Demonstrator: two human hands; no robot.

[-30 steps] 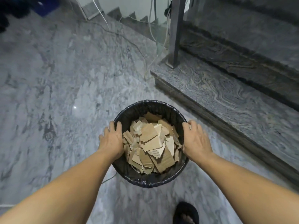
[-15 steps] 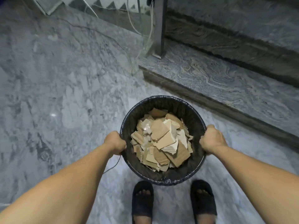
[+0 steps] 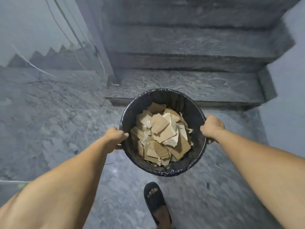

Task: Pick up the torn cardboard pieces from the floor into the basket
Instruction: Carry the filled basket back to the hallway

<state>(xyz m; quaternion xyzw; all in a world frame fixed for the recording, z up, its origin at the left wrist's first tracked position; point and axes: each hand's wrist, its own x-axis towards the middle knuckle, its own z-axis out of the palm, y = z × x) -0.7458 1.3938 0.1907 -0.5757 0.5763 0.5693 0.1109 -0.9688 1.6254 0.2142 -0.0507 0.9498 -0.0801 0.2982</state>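
A round basket (image 3: 166, 96) lined with a black plastic bag hangs above the marble floor in the middle of the head view. Several torn brown and white cardboard pieces (image 3: 162, 134) fill it. My left hand (image 3: 115, 136) grips the basket's left rim with curled fingers. My right hand (image 3: 212, 127) grips the right rim the same way. No loose cardboard shows on the floor around it.
Grey stone stairs (image 3: 189, 85) rise straight ahead, the lowest step just beyond the basket. A metal post (image 3: 105, 52) and thin cables (image 3: 33, 65) stand at the left of the stairs. A wall (image 3: 287, 96) closes the right side. One foot in a black sandal (image 3: 156, 202) is below the basket.
Both hands went from resting on the basket's rim to gripping it, and the basket has come up off the floor. The view has swung toward the stairs.
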